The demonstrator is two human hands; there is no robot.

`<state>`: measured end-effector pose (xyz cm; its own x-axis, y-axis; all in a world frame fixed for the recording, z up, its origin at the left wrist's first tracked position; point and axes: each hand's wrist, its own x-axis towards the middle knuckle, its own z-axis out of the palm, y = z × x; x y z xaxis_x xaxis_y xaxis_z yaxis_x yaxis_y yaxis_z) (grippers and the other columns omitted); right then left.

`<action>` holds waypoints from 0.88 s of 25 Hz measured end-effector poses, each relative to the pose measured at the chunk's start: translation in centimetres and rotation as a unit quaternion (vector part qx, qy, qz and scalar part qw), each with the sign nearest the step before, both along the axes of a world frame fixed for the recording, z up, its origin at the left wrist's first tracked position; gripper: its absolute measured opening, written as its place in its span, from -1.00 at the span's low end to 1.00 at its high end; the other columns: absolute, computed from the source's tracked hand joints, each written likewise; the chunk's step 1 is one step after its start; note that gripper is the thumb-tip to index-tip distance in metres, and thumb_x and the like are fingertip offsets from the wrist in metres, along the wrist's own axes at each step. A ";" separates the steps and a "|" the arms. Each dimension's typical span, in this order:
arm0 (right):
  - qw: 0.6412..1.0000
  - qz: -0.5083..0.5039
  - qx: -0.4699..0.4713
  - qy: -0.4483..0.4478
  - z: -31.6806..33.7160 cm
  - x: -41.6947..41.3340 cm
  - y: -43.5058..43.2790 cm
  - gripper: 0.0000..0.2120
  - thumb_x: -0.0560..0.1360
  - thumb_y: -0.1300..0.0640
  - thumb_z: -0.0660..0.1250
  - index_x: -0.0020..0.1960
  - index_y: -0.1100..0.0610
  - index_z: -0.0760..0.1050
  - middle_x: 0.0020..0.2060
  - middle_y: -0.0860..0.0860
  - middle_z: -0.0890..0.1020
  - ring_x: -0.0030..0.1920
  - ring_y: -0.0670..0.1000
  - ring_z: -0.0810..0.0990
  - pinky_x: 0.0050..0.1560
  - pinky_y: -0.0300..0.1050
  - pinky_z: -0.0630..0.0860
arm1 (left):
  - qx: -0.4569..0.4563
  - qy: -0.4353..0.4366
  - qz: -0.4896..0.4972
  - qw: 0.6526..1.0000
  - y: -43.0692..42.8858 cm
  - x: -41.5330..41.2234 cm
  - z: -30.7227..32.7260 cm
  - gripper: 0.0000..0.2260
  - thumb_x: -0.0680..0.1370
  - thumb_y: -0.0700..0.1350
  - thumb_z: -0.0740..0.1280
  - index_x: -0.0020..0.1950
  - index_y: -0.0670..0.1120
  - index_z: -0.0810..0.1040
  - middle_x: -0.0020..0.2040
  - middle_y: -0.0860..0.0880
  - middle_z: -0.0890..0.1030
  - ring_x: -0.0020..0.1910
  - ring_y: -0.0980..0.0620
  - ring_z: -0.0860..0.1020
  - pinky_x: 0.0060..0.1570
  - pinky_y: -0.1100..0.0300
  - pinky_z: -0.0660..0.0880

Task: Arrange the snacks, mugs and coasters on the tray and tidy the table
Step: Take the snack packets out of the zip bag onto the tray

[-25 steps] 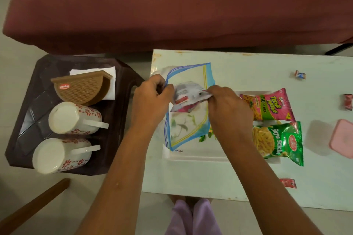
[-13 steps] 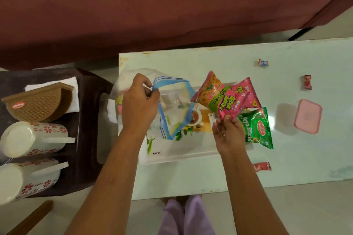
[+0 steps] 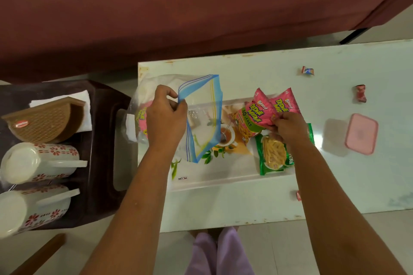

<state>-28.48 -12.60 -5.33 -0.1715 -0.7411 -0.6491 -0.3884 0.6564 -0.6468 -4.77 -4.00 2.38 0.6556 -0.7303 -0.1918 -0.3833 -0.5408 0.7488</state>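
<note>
Snacks: two pink packs (image 3: 271,110) pinched in R hand (image 3: 288,128) over tray (image 3: 223,179), green pack (image 3: 273,156) lying on tray beneath. L hand (image 3: 166,118) grips zip bag (image 3: 201,116) by its rim. Risk: limp bag mouth folds, packs snag or slip out. Labels: "Bingo! Tedhe Medhe", "50% free".

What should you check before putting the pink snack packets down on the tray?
1. Right hand grips the pink packets: ok.
2. Left hand keeps the zip bag clear of the landing spot: not ok, the bag hangs over the tray's left part.
3. Bare tray space left: ok, along the near edge.
4. Green packet already on the tray: ok.
5. Mugs on the tray: not ok, both lie on the side stool.
6. Zip bag empty: cannot tell.
</note>
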 end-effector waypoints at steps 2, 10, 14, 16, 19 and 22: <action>0.997 0.045 -0.008 0.060 -0.5 0.1 -0.4 -0.82 0.54 0.28 0.23 -0.22 0.17 0.49 -0.35 0.06 0.56 -0.39 -0.02 0.56 -0.47 -0.19 0.57 | 0.013 -0.006 0.000 1.000 0.3 -0.3 -0.1 -0.83 0.54 -0.09 0.31 -0.09 0.01 0.30 -0.28 -0.01 0.58 -0.21 -0.03 0.62 -0.16 -0.07 0.61; 0.986 0.088 -0.044 0.136 -1.6 -0.3 2.2 -0.80 0.48 0.27 0.19 -0.30 0.20 0.46 -0.42 0.11 0.50 -0.33 0.15 0.53 -0.17 0.07 0.57 | 0.026 0.006 0.009 1.000 0.5 -0.8 -0.1 -0.84 0.55 -0.07 0.30 -0.08 -0.02 0.32 -0.28 0.06 0.54 -0.22 0.00 0.61 -0.20 0.08 0.57; 0.977 0.099 -0.075 0.176 -0.7 -0.8 2.9 -0.79 0.49 0.26 0.18 -0.21 0.28 0.54 -0.30 0.21 0.57 -0.22 0.21 0.56 -0.13 -0.01 0.53 | 0.027 0.014 0.016 0.999 0.5 -0.8 -0.3 -0.85 0.55 -0.07 0.30 -0.08 -0.02 0.32 -0.21 0.00 0.58 -0.18 0.01 0.63 -0.18 0.07 0.60; 0.970 0.122 -0.076 0.195 0.0 -1.0 3.8 -0.79 0.51 0.26 0.18 -0.12 0.26 0.58 -0.26 0.17 0.54 -0.20 0.15 0.48 -0.17 -0.13 0.37 | 0.028 0.018 0.019 0.999 0.5 -0.9 -0.5 -0.84 0.55 -0.06 0.31 -0.09 -0.02 0.32 -0.20 0.01 0.58 -0.18 0.01 0.63 -0.21 0.11 0.59; 0.962 0.147 -0.070 0.220 -0.1 -1.3 5.1 -0.74 0.48 0.16 0.18 -0.16 0.28 0.59 -0.27 0.19 0.56 -0.26 0.13 0.43 -0.36 -0.20 0.22 | 0.026 0.024 0.022 0.999 0.6 -1.1 -0.7 -0.84 0.55 -0.06 0.31 -0.09 -0.01 0.32 -0.28 0.08 0.54 -0.21 -0.01 0.62 -0.26 0.17 0.54; 0.958 0.153 -0.064 0.235 -0.6 -1.4 5.7 -0.74 0.49 0.18 0.17 -0.18 0.28 0.58 -0.29 0.16 0.55 -0.25 0.15 0.45 -0.39 -0.21 0.17 | 0.021 0.034 0.021 0.999 0.6 -1.3 -0.7 -0.85 0.55 -0.07 0.31 -0.08 -0.02 0.33 -0.31 0.10 0.51 -0.23 0.00 0.62 -0.27 0.19 0.53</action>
<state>-29.92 -6.87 -5.97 -0.1839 -0.8715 -0.4546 -0.8178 0.3923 -0.4211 -6.06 -3.42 1.68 0.6695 -0.6933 -0.2667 -0.3096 -0.5868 0.7482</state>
